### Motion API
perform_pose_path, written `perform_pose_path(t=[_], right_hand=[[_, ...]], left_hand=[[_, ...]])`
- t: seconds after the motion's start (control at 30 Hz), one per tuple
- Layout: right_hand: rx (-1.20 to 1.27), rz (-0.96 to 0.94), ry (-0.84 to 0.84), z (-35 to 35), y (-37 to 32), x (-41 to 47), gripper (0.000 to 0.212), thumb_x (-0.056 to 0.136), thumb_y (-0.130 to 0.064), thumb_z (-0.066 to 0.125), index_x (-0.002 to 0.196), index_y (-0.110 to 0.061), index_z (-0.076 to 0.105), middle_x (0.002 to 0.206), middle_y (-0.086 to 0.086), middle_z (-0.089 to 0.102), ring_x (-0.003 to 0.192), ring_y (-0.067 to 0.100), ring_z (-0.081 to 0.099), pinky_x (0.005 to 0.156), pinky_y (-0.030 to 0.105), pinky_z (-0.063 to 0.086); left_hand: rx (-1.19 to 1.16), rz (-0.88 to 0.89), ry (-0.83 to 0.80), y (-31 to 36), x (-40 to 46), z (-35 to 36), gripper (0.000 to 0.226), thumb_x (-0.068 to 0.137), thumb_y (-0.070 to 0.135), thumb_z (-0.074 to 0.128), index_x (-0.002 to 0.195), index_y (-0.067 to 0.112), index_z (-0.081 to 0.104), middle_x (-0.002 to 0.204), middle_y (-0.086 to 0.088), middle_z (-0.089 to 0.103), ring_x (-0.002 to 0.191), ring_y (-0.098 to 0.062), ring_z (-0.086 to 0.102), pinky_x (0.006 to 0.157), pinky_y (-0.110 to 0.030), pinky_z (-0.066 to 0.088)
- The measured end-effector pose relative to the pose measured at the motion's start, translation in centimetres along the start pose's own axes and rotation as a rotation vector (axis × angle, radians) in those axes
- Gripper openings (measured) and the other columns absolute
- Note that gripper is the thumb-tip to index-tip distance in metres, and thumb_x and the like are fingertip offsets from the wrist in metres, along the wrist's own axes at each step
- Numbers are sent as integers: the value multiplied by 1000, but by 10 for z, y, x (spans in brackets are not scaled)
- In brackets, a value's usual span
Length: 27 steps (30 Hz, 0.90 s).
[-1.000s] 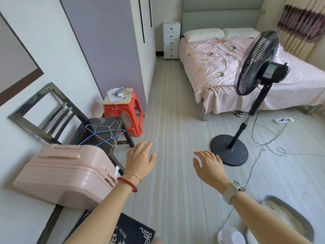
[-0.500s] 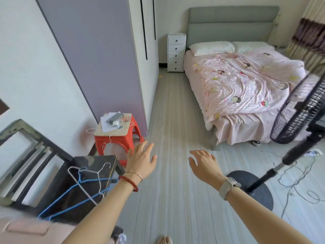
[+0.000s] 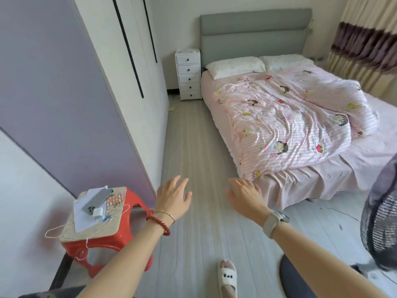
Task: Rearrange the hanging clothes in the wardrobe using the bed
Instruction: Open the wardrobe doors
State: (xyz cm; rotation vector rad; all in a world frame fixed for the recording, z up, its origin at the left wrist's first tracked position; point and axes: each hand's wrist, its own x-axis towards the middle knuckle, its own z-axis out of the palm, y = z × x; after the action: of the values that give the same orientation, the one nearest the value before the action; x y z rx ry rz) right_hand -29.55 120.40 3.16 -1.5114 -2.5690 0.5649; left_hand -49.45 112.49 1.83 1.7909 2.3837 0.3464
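Your view cuts the wardrobe (image 3: 64,82) off at the top and left edges, and its doors are closed, so you cannot see any hanging clothes. The fan (image 3: 380,214) at the near right is blurred and runs off the right edge. The bed (image 3: 300,183) also runs out of frame on the right. On the red stool (image 3: 120,231), the print on the pill strips (image 3: 115,200) is too small to read.

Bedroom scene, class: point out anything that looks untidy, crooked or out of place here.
The pink striped quilt lies crumpled and skewed across the bed, one corner hanging over the near edge. A small yellow scrap sits on the floor by the wardrobe. A wire hanger overhangs the cluttered red stool.
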Motion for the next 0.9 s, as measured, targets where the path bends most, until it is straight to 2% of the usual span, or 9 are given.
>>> perform_pose_path(t=[0.23, 0.5, 0.63, 0.77, 0.9], right_hand=[[6, -30, -47, -39, 33, 172, 38, 97, -28, 32, 132, -17, 41, 140, 0, 40, 133, 21, 28, 108, 38, 21], [6, -83, -132, -27, 38, 344, 30, 94, -23, 32, 119, -15, 48, 134, 1, 44, 131, 21, 29, 109, 43, 22], [0, -111, -174, -20, 34, 442, 38, 96, -25, 30, 130, -17, 43, 139, -1, 41, 133, 20, 27, 111, 43, 19], [-26, -116, -213, -24, 13, 552, 28, 94, -23, 30, 112, -14, 50, 120, 3, 52, 125, 26, 38, 104, 37, 28], [-57, -182, -215, -39, -15, 657, 37, 96, -26, 31, 128, -17, 47, 133, 2, 49, 126, 24, 38, 106, 37, 28]], left_hand=[[-6, -82, 26, -2, 168, -6, 43, 94, 29, 43, 136, 16, 41, 142, -3, 39, 130, -20, 37, 105, -34, 28], [-20, -230, -10, -41, 304, 12, 42, 93, 29, 45, 133, 18, 45, 137, 0, 45, 123, -22, 44, 101, -35, 33], [-13, -239, -5, -74, 398, 15, 41, 94, 29, 42, 133, 18, 43, 138, 2, 44, 123, -20, 43, 101, -34, 32], [-20, -217, 12, -109, 507, 0, 40, 96, 29, 38, 134, 19, 41, 137, 3, 44, 122, -18, 43, 100, -31, 31], [10, -213, 54, -145, 614, -27, 39, 96, 28, 37, 133, 18, 43, 133, 1, 48, 119, -20, 45, 97, -31, 32]])
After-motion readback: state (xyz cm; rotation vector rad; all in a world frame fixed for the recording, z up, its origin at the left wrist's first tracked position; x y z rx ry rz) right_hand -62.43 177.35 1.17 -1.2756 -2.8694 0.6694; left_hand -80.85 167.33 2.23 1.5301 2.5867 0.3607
